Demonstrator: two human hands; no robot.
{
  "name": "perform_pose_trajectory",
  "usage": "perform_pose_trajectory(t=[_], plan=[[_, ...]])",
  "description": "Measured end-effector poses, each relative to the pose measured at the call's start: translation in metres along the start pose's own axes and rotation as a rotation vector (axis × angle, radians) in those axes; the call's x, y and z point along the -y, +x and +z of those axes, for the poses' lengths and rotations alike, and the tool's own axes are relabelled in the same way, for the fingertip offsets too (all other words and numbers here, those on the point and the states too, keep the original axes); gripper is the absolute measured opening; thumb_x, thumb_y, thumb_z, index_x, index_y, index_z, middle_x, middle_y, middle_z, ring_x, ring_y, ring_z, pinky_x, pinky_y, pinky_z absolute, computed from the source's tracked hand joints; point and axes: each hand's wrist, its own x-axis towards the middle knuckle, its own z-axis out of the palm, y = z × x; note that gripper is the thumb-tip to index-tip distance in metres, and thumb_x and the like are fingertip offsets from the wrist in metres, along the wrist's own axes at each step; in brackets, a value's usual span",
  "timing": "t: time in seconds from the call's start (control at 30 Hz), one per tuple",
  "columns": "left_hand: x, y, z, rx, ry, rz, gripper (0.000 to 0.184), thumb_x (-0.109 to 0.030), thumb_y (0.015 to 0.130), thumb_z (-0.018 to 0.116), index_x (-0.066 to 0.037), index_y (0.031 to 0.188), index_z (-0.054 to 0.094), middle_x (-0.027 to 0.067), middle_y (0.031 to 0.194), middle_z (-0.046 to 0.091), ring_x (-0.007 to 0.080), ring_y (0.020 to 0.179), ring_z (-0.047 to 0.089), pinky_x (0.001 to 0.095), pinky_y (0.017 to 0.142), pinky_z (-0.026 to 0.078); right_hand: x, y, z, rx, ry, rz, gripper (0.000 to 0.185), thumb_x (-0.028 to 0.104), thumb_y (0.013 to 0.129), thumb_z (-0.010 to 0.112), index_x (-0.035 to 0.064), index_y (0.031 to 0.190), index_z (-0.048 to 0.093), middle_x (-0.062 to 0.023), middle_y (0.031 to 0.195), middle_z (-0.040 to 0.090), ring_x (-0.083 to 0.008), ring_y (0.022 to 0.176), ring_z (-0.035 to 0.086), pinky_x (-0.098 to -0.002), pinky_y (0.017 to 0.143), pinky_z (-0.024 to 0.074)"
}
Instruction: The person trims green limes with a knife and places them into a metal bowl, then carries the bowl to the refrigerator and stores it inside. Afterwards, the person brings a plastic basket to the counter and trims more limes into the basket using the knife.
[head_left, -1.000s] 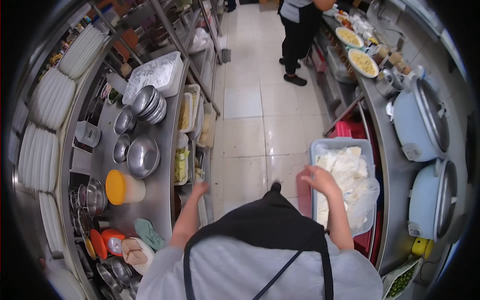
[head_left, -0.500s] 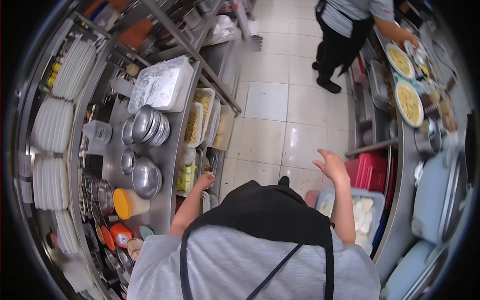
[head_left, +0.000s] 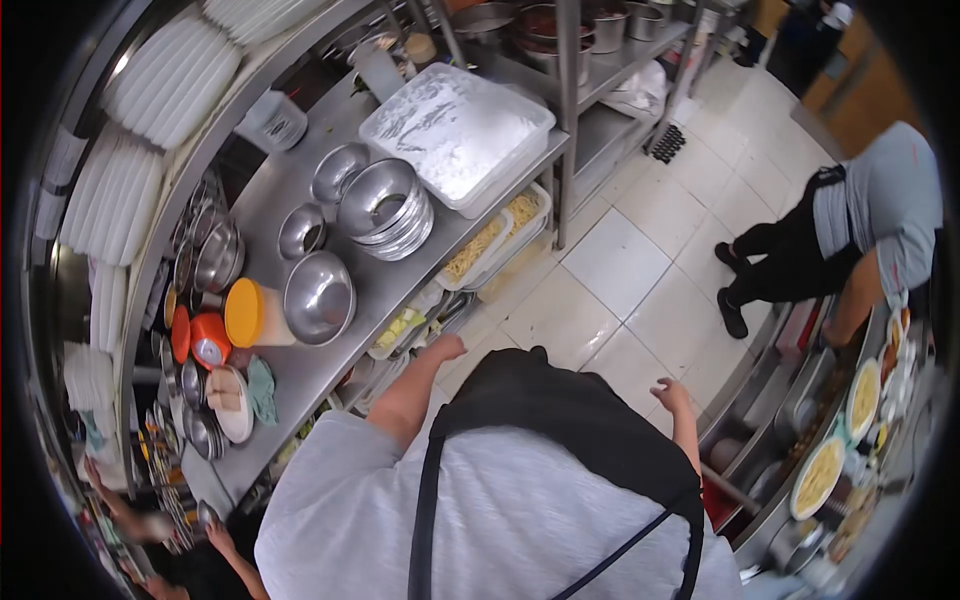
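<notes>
Left hand (head_left: 448, 347), centre, near pale-green pieces (head_left: 398, 328): I cannot tell its grip. Right hand (head_left: 675, 394), right of centre: fingers apart. Stacked bowls (head_left: 390, 218) occupy the tabletop (head_left: 392, 290), upper left.

A person (head_left: 480, 490) is standing in a kitchen aisle, arms parting at either side of a black apron (head_left: 545, 405).
At centre frame, the left hand (head_left: 447, 348) is hovering near a tray of pale green pieces (head_left: 398, 330) below the worktop (head_left: 390, 290); right of centre, the right hand (head_left: 675, 394) is hanging above the tiled floor (head_left: 620, 260). Steel bowls (head_left: 385, 205) are standing left of centre, beside a white-dusted plastic box (head_left: 455, 135). At the right, a co-worker (head_left: 870, 210) is reaching down near plates of yellow food (head_left: 818, 478).
</notes>
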Motion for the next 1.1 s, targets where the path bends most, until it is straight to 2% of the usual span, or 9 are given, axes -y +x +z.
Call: perform_pose_trajectory(t=[0.13,0.2,0.3,0.5,0.63,0.73,0.8,0.97,1.1], plan=[[-0.027,0.005,-0.05,-0.19,-0.4,-0.096,0.032,-0.036,0.075,0.056,-0.007,0.085,0.065,0.0138,0.086,0.063,0.0306,0.081,0.06,0.0407,0.072,0.047,-0.073,0.017,0.005,0.231,0.102,0.214,0.04,0.024,0.066,0.07,0.0049,0.1,0.061,-0.0182,0.09,0.063,-0.0318,0.088,0.06,-0.0373,0.073,0.049],[-0.038,0.005,-0.063,-0.308,-0.546,-0.141,0.033,-0.035,0.073,0.058,-0.007,0.088,0.064,0.0143,0.086,0.063,0.0301,0.081,0.06,0.0395,0.073,0.047,-0.115,0.039,0.016,0.235,-0.28,0.259,0.031,0.018,0.066,0.068,0.0036,0.093,0.063,-0.02,0.089,0.063,-0.031,0.088,0.06,-0.0371,0.074,0.0488],[-0.052,-0.014,-0.073,-0.391,-0.755,-0.345,0.034,-0.034,0.071,0.06,-0.006,0.09,0.063,0.0146,0.084,0.063,0.0291,0.082,0.06,0.0375,0.073,0.047,-0.121,0.076,-0.031,0.276,-0.367,0.36,0.028,0.019,0.066,0.066,-0.0008,0.086,0.063,-0.0206,0.093,0.061,-0.0328,0.089,0.059,-0.039,0.077,0.0478],[-0.105,-0.061,-0.015,-0.306,-0.649,-0.55,0.031,-0.035,0.072,0.06,-0.008,0.087,0.064,0.0132,0.09,0.063,0.0289,0.084,0.06,0.0364,0.075,0.047,-0.053,0.184,-0.126,0.002,-0.299,0.187,0.042,0.035,0.061,0.076,0.006,0.087,0.06,-0.0169,0.09,0.062,-0.033,0.085,0.06,-0.04,0.073,0.0482],[-0.167,-0.105,0.043,-0.286,-0.816,-0.722,0.03,-0.036,0.071,0.061,-0.01,0.084,0.065,0.0141,0.088,0.063,0.0302,0.087,0.059,0.0374,0.078,0.047,-0.032,0.274,-0.131,-0.205,-0.196,-0.127,0.029,0.019,0.062,0.072,0.0056,0.083,0.058,-0.0177,0.09,0.062,-0.0333,0.084,0.06,-0.0426,0.071,0.0477],[-0.214,-0.118,0.067,-0.301,-0.948,-0.839,0.031,-0.038,0.07,0.061,-0.01,0.085,0.066,0.0144,0.089,0.063,0.0304,0.088,0.059,0.037,0.079,0.047,0.001,0.327,-0.125,-0.099,-0.447,-0.246,0.036,0.013,0.058,0.071,0.006,0.092,0.059,-0.018,0.092,0.061,-0.0318,0.087,0.059,-0.0407,0.075,0.0478],[-0.241,-0.129,0.082,-0.352,-1.047,-0.939,0.033,-0.038,0.07,0.062,-0.01,0.085,0.066,0.0146,0.089,0.063,0.0303,0.088,0.059,0.0366,0.08,0.047,-0.003,0.34,-0.116,-0.083,-0.581,-0.873,0.047,0.014,0.056,0.073,0.0058,0.1,0.059,-0.0183,0.096,0.06,-0.0293,0.091,0.058,-0.0382,0.081,0.0473],[-0.302,-0.147,0.131,-0.46,-1.21,-1.091,0.035,-0.038,0.07,0.062,-0.009,0.089,0.066,0.0141,0.088,0.064,0.0282,0.085,0.06,0.0349,0.077,0.048,0.092,0.315,-0.095,0.463,-0.658,-0.699,0.042,0.017,0.057,0.071,0.0065,0.097,0.062,-0.0153,0.1,0.061,-0.0282,0.092,0.058,-0.0362,0.081,0.0472],[-0.334,-0.156,0.201,-0.403,-1.148,-1.1,0.033,-0.037,0.072,0.062,-0.006,0.085,0.066,0.0127,0.073,0.063,0.024,0.067,0.061,0.0343,0.068,0.049,0.179,0.281,-0.059,0.515,-0.726,-0.897,0.023,0.021,0.074,0.055,0.0092,0.092,0.063,-0.016,0.093,0.061,-0.0297,0.088,0.058,-0.0395,0.074,0.047]])
